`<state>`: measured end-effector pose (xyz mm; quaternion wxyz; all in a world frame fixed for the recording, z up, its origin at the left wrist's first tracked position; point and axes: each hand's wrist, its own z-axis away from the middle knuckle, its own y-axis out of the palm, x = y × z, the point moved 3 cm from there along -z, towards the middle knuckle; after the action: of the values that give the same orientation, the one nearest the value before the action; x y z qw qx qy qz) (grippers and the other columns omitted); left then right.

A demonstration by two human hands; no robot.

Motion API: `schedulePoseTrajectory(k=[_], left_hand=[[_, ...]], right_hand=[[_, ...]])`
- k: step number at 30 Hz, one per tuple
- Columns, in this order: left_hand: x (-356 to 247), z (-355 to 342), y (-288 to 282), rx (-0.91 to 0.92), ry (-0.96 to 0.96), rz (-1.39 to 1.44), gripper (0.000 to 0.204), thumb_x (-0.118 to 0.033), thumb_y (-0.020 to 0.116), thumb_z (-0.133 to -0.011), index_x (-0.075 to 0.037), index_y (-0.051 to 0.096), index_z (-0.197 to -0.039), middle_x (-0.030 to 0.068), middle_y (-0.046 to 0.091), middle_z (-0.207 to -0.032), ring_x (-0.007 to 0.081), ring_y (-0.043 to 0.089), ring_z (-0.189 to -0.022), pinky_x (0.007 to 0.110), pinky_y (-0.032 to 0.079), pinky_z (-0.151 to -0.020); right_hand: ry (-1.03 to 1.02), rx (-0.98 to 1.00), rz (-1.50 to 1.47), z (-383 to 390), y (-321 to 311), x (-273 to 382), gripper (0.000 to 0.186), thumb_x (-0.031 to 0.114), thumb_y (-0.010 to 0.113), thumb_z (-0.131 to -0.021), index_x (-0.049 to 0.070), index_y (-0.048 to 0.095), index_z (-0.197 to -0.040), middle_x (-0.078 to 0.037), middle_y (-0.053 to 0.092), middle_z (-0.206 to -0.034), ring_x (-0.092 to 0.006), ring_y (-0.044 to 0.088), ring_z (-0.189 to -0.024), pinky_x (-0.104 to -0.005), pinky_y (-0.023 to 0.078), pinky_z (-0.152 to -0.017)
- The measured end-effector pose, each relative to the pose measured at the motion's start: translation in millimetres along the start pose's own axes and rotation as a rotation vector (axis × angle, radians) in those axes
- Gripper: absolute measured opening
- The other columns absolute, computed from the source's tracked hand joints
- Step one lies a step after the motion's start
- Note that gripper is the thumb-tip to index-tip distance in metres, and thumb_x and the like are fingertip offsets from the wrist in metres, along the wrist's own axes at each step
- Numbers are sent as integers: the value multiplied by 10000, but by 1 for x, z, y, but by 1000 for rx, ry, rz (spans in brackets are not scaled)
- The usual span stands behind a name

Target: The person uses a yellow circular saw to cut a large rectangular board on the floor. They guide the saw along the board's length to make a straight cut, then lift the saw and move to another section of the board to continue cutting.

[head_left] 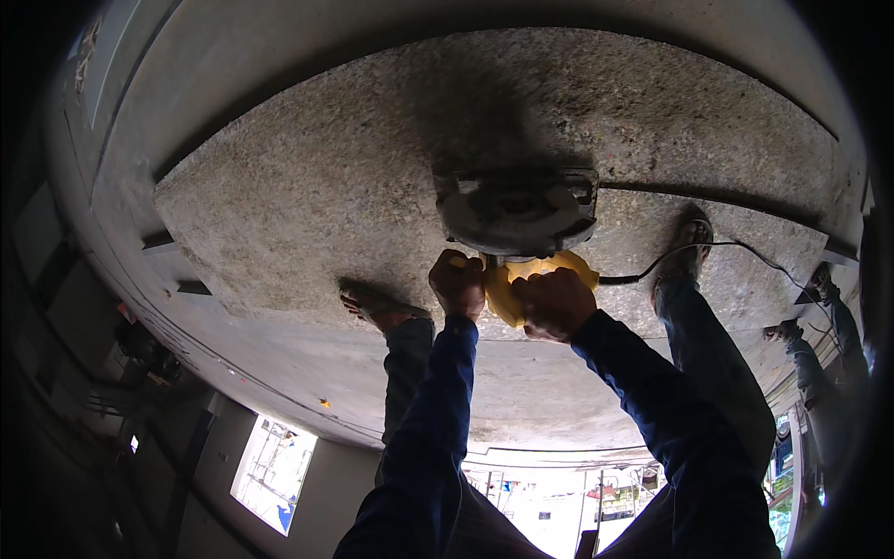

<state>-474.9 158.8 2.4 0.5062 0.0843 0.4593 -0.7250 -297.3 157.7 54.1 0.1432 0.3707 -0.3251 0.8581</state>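
Note:
A circular saw with a dark guard and base point(517, 210) and a yellow body point(503, 298) rests on a large speckled grey board point(298, 186). My left hand point(456, 284) is closed round a front grip at the saw's left side. My right hand point(556, 306) grips the yellow rear handle. A black cord point(629, 279) runs from the saw to the right. A dark straight cut or gap point(708, 198) runs rightward from the saw's base across the board. My bare-looking left foot point(368, 303) and sandalled right foot point(689, 238) are on either side.
Dark supports point(191, 287) stick out from under the board's ends, on a concrete floor point(279, 363). Another person's legs point(843, 321) stand at the far right, near the cord. Clutter point(144, 359) lies at the left; bright openings point(275, 470) show in the walls.

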Motion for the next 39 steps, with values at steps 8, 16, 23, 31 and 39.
schedulePoseTrajectory(k=[8, 16, 23, 31, 39], left_hand=[[6, -7, -10, -36, 0, 45, 110, -78, 617, -659, 1, 540, -664, 80, 544, -559, 164, 506, -505, 341, 436, -511], [11, -15, -21, -38, 0, 63, 108, -71, 620, -666, 4, 543, -669, 78, 554, -566, 153, 521, -512, 334, 439, -507], [15, -20, -28, -24, 34, 35, 104, -66, 615, -671, -2, 534, -659, 72, 546, -562, 148, 507, -508, 340, 429, -499], [23, -27, -37, -33, 26, 18, 98, -64, 608, -667, -3, 533, -648, 73, 544, -559, 157, 504, -501, 348, 426, -497], [25, -35, -47, -9, 36, 56, 96, -69, 613, -675, 5, 552, -668, 83, 567, -572, 163, 531, -503, 345, 445, -502]], right_hand=[[38, 56, 13, -10, 7, 8, 232, 187, 718, -648, 111, 635, -850, -71, 653, -686, -270, 663, -634, -420, 504, -563], [26, 21, 7, -21, 8, 18, 214, 183, 721, -653, 105, 643, -836, -83, 653, -677, -270, 664, -613, -421, 508, -540], [8, -14, 2, -25, 13, 24, 295, 170, 771, -601, 96, 609, -836, -60, 653, -709, -269, 672, -648, -409, 521, -557], [24, 10, -13, -33, 15, 32, 307, 168, 777, -598, 92, 611, -844, -68, 648, -715, -274, 671, -665, -419, 522, -582], [13, 29, -1, -44, 18, 42, 285, 166, 770, -611, 86, 611, -834, -71, 653, -707, -268, 675, -658, -413, 519, -561]])
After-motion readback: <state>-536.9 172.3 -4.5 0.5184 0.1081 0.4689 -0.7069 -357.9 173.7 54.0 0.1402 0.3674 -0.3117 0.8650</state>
